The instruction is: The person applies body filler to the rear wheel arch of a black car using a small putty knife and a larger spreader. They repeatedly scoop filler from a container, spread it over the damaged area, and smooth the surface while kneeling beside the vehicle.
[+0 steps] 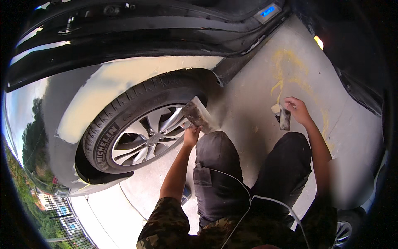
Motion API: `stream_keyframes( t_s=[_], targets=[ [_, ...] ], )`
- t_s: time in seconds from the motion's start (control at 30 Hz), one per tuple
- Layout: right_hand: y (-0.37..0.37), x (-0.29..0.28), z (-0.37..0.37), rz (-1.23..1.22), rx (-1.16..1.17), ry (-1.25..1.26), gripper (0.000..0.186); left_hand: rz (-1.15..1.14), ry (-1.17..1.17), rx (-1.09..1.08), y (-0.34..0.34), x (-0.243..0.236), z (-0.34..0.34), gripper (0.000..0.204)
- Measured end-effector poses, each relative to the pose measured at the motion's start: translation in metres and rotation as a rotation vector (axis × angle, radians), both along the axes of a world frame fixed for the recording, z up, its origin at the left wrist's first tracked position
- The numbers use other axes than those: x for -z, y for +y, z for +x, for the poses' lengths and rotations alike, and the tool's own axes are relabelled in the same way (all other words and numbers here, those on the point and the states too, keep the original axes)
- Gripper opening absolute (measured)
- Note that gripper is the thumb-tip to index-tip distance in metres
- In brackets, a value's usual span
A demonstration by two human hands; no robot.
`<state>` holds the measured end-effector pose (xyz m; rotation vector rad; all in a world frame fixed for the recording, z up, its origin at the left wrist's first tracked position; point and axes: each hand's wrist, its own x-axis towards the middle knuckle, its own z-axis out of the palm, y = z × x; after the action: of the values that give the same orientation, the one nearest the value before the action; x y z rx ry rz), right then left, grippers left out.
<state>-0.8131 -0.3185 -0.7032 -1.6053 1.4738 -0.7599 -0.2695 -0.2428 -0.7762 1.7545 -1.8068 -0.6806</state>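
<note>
The person is sitting or crouching beside a dark car (137, 39), and both knees are pointing toward the front. The left hand (192, 133) is gripping a flat dark plate (191, 113) at its lower edge; this plate is tilting, its surface is showing pale smears, and it is standing in front of the right part of the silver wheel (154, 137). The right hand (297, 110) is being closed by its fingers around the upper part of a narrow dark scraper (285, 120), which is hanging downward above the floor (248, 101). Just beside this scraper, on its left, a small pale lump (275, 108) is showing; I cannot tell if it is sticking to the tool. A cream-coloured patch (89, 97) is curving along the body panel over the black tyre (108, 124). Yellow marks (283, 70) are spreading on the floor beyond the right hand, and a white cable (242, 184) is running across the person's lap.
</note>
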Motion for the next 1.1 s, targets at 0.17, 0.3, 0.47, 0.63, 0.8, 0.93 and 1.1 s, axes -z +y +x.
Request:
stream_keyframes(
  t_s=[0.17,0.3,0.47,0.63,0.8,0.93,1.1],
  targets=[
    [0.014,-0.121,0.060,-0.446,-0.031,0.208,0.025,-0.288,-0.196,0.091,0.034,-0.092,0.005,0.009],
    [0.037,-0.170,0.141,-1.071,-0.328,0.410,0.028,-0.389,-0.341,0.242,0.019,-0.176,-0.024,0.009],
    [0.042,-0.167,0.227,-0.957,-0.483,0.699,0.042,-0.362,-0.555,0.565,0.000,-0.251,-0.092,0.015],
    [0.021,-0.127,0.210,-0.859,-0.290,0.494,0.028,-0.390,-0.753,0.680,-0.013,-0.297,-0.120,0.044],
    [0.010,-0.088,0.204,-0.980,0.212,0.262,0.037,-0.451,-0.939,0.679,-0.027,-0.326,-0.115,0.045],
    [0.006,-0.071,0.272,-0.905,0.398,-0.055,0.047,-0.488,-1.146,0.743,-0.037,-0.332,-0.134,0.041],
    [-0.020,-0.080,0.317,-0.927,0.469,-0.226,0.054,-0.514,-1.310,0.693,-0.048,-0.355,-0.137,0.040]
  ],
)
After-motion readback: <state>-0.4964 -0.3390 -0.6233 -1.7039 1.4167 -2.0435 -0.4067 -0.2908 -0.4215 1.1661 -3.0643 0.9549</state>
